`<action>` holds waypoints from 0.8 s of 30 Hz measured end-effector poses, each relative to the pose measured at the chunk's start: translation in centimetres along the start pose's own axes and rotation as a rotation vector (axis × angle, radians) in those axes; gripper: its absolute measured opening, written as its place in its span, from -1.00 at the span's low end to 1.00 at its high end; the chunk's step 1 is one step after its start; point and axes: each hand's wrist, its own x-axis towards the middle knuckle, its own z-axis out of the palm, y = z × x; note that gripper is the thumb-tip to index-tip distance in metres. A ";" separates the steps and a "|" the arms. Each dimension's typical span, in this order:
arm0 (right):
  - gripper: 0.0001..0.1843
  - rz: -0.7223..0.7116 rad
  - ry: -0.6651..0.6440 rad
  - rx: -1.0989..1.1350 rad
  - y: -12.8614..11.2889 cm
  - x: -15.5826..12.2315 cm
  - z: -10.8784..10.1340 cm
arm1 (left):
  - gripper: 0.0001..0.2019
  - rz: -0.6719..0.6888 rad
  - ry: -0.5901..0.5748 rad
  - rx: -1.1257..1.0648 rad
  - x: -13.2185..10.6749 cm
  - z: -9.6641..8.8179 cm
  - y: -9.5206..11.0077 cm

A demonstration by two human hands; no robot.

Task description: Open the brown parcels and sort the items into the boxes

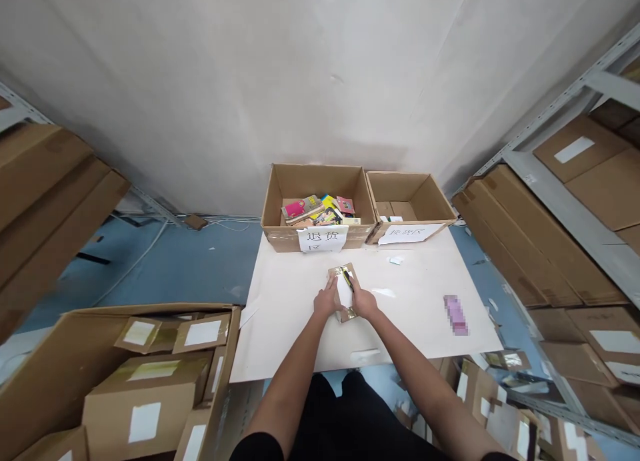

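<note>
A small cardboard parcel (343, 289) with a white label and shiny tape lies on the white tabletop in front of me. My left hand (327, 298) grips its left side, fingers against the edge. My right hand (363, 300) is at the parcel's right side, closed on a yellow and black box cutter (347, 278). The cutter lies over the label, pointing toward the far end of the parcel. Its blade is too small to make out. Just beyond the parcel stands an open carton (280, 238) holding several colourful books (327, 211), with a handwritten paper sign on its front.
A second open carton (420, 218) with a paper sign stands beside it, against the wall. Paper scraps (384, 292) and a blurred pink item (455, 314) lie on the table (420, 334). A big box of parcels (150, 388) is at left; shelves (595, 248) stand at right.
</note>
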 end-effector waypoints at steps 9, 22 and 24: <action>-0.25 0.054 -0.074 -0.084 1.0 -5.0 -0.3 | 0.22 0.119 0.045 -0.049 0.2 0.2 -1.4; -0.27 0.033 -0.117 0.108 6.6 -13.2 -1.1 | 0.22 0.071 -0.002 0.049 -0.1 0.6 0.7; -0.27 0.077 -0.015 0.328 7.7 -13.8 0.0 | 0.15 0.049 0.007 0.069 -0.5 1.2 1.5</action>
